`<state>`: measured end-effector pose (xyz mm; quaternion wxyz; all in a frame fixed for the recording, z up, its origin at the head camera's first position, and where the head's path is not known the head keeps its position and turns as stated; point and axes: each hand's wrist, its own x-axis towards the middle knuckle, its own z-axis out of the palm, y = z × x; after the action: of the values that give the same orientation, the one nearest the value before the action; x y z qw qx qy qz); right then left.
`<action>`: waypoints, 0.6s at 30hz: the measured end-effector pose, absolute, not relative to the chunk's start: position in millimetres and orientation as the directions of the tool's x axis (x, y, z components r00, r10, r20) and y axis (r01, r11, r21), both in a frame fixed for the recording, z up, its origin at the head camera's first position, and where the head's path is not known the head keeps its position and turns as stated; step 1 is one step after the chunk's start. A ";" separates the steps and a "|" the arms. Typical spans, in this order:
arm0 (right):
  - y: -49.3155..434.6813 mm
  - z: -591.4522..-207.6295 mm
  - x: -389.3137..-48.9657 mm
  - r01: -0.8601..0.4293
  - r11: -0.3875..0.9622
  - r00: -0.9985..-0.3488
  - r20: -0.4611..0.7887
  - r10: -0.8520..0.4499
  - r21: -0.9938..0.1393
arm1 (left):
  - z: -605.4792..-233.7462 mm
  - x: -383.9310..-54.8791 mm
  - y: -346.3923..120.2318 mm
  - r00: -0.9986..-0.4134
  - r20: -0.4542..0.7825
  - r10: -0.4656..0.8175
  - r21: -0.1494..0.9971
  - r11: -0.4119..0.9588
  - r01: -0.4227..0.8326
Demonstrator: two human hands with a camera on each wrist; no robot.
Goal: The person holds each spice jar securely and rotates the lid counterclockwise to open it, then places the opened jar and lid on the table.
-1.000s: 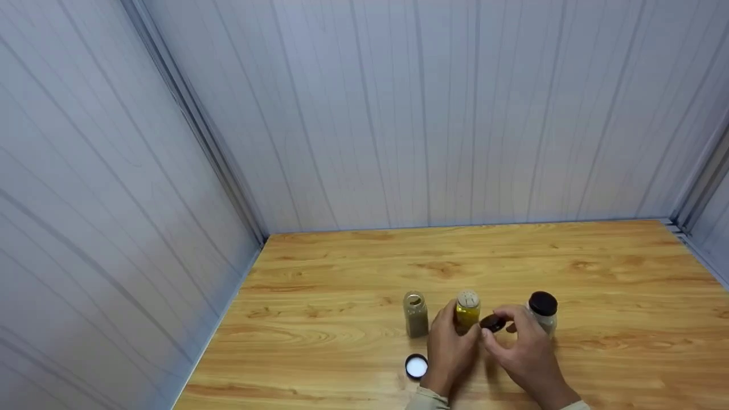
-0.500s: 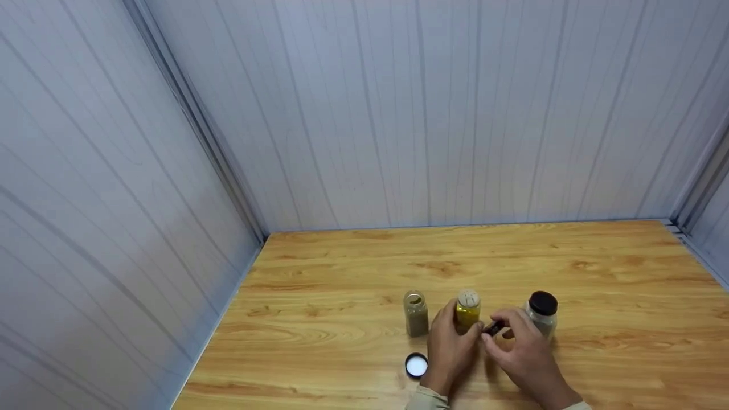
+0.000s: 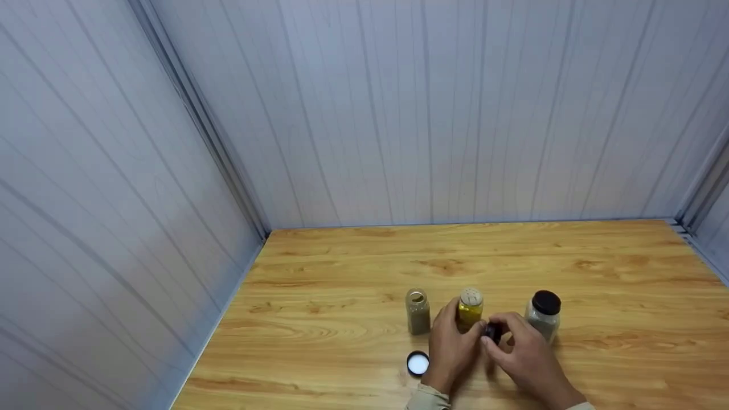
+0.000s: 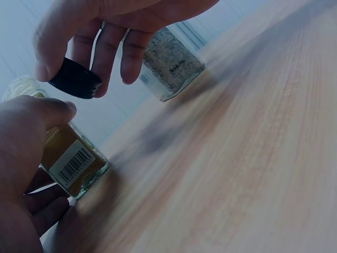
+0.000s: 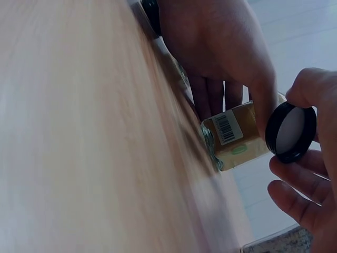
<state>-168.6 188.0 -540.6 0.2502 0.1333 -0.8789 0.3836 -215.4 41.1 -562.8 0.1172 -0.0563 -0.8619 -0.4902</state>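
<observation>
My left hand grips a glass spice jar of yellow powder, which stands upright under a pale shaker top with holes. A barcode label shows on this spice jar in the left wrist view. Just right of it, my right hand pinches a black screw lid between thumb and fingers. That lid is tipped on edge in the right wrist view, its pale liner showing. The lid is apart from the shaker top, and the left thumb is close to it.
Left of the hands stands an uncapped jar of grey-brown powder. A second black lid lies liner-up in front of it. Beside my right hand is a black-capped jar with speckled contents. Pale panel walls bound the wooden table.
The black lid has turned in my right fingers, from lying fairly flat to edge-on and then upright. My left hand keeps its grip on the yellow jar. The head view has shifted slightly.
</observation>
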 end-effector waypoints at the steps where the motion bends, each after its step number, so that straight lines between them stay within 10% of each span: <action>1: 188.5 -540.7 -168.5 -0.431 0.673 -0.835 0.549 -0.044 -0.602 | -563.0 -215.2 41.3 -0.965 0.261 -0.017 0.829 0.516 0.215; 18: 188.2 -542.8 -165.7 -0.438 0.713 -0.837 0.538 -0.102 -0.547 | -562.9 -216.0 39.3 -0.956 0.294 -0.012 0.810 0.534 0.242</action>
<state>-165.7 188.2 -542.8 0.2423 0.1512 -0.8933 0.3471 -216.0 39.3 -562.9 0.1327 -0.0667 -0.8655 -0.4783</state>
